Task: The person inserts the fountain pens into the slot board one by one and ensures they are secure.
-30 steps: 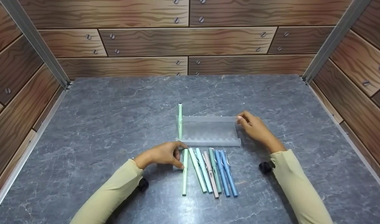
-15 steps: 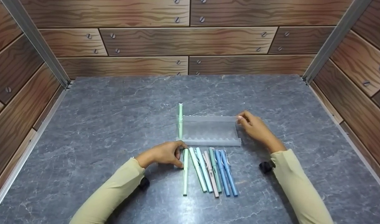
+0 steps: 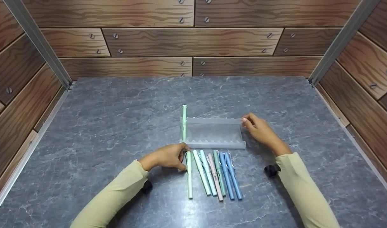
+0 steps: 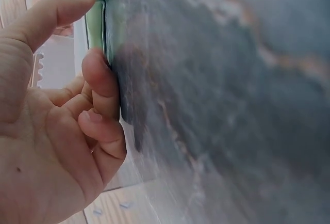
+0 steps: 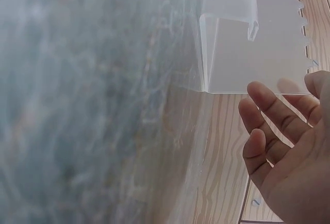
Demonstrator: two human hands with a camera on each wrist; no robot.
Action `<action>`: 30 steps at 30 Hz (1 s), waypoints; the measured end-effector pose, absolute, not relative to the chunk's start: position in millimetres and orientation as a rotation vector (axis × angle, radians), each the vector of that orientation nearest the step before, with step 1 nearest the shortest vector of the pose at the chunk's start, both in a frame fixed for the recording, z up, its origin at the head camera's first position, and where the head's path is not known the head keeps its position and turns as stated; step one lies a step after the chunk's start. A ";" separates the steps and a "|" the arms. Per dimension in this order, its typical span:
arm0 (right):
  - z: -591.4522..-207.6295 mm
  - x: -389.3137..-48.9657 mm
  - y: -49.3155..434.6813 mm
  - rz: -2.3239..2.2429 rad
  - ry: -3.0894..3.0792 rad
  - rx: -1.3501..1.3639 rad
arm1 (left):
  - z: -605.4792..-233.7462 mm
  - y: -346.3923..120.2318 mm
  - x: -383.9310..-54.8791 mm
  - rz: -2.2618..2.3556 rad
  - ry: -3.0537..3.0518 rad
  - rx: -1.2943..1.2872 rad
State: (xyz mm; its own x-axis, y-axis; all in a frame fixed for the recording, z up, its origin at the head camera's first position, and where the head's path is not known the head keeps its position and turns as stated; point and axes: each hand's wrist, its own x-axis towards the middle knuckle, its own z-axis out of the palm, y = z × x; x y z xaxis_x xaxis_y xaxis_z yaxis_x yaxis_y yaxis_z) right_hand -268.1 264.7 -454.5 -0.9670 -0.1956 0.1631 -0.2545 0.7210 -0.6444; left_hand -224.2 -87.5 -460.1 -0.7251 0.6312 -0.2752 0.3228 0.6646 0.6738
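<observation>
My left hand (image 3: 168,155) pinches a light green pen (image 3: 189,182) on the table, thumb at its side and index finger near its clip end. In the left wrist view, the thumb tip lies on the green pen (image 4: 95,25) and the other fingers are curled. A frosted clear pen rack (image 3: 217,145) with notched edges stands just beyond. Another mint green pen (image 3: 184,123) lies across its leftmost notches. My right hand (image 3: 258,128) holds the rack's far right corner between thumb and index finger; in the right wrist view, a fingertip shows through the translucent rack (image 5: 258,66).
Right of the held pen lie a mint pen (image 3: 202,172), a pale aqua pen (image 3: 208,173), a greyish pink pen (image 3: 215,179), a dark green pen (image 3: 220,175) and two blue pens (image 3: 234,179). Wood-patterned walls (image 3: 193,41) surround the grey marbled table (image 3: 117,104).
The near end of the held green pen has swung slightly right, and the left thumb has shifted up along it a little. My right hand and the rack stay nearly still.
</observation>
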 end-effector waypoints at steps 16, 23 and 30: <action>-454.3 -268.1 265.1 1.088 -2.844 0.376 | -461.1 -89.7 -217.6 1.114 2.247 0.723; -456.2 -268.2 265.3 1.105 -2.837 0.391 | -463.8 -93.3 -219.0 1.356 1.995 0.650; -454.8 -268.3 265.0 1.113 -2.827 0.394 | -463.6 -94.4 -219.6 1.337 2.003 0.684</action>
State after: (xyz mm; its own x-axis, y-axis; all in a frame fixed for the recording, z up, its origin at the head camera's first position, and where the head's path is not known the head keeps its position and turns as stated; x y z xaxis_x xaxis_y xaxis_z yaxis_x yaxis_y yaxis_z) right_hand -268.3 265.0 -454.8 -0.9639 -0.2086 0.1653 -0.2653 0.7035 -0.6594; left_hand -219.6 -94.4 -463.6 -0.6686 0.7122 -0.2138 0.0756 0.3511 0.9333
